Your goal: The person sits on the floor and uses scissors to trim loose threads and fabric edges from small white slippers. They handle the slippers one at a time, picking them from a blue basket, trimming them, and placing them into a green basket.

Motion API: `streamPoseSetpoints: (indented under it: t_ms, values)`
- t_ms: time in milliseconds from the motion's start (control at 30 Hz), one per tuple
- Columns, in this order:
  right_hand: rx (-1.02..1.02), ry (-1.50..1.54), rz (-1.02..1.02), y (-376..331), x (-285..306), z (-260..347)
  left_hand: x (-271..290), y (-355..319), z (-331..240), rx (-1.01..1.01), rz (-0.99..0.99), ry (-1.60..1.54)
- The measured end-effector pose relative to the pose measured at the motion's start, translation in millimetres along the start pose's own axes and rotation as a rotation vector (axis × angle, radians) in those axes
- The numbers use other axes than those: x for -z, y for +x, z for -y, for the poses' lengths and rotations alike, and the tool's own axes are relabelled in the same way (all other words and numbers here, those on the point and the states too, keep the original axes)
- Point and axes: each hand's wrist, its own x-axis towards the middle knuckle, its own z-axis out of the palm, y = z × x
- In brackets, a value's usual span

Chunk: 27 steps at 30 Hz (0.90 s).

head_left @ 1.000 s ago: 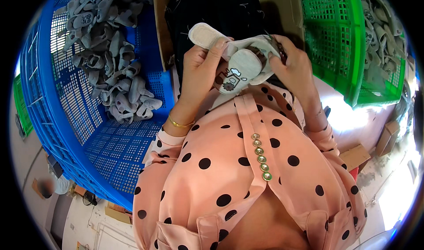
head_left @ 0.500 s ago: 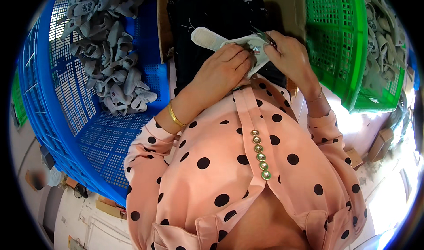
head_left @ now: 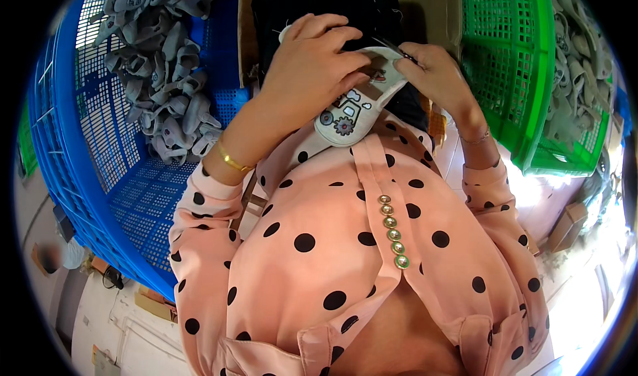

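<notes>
A pale grey shoe upper (head_left: 356, 125) with a cartoon vehicle on its toe lies above my lap, its toe pointing toward me. My left hand (head_left: 312, 60) rests across its left side, fingers stretched and spread; the palm hides much of that side. A pale rounded end shows beyond the left fingers. My right hand (head_left: 435, 77) is closed around dark, thin-bladed thread snips (head_left: 404, 53), with the points toward the upper's far edge. Right thumb and fingers also touch the upper's right edge.
On the left, a blue plastic crate (head_left: 143, 223) holds a heap of grey shoe uppers (head_left: 166, 77). A green crate (head_left: 508, 77) stands to the right, with more grey uppers (head_left: 575, 70) beyond its wall. Cardboard (head_left: 432, 17) is behind my dark-clothed lap, which has loose threads on it.
My left hand has lifted and spread its fingers farther up and left. The upper has turned, so its vehicle picture now shows; the pale strap is mostly covered. The right hand keeps the snips.
</notes>
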Motion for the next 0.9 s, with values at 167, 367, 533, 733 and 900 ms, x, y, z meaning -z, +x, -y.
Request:
streamPoseSetpoints:
  t_ms: [167,367,533,733,900]
  values:
    - [-0.015,0.016,0.033,3,-10,-5,-33,0,-1,0.1,0.154,0.142]
    - [0.016,-0.05,0.009,4,-16,-8,-53,5,-1,0.133,0.281,0.205]
    - [-0.043,0.025,0.027,4,-21,-13,-55,7,3,0.268,0.302,-0.037]
    - [-0.033,0.102,0.051,0,-18,-15,-40,11,18,0.3,0.382,-0.386]
    - [0.097,-0.219,-0.094,-11,-4,-6,-39,12,26,0.316,0.429,-0.457]
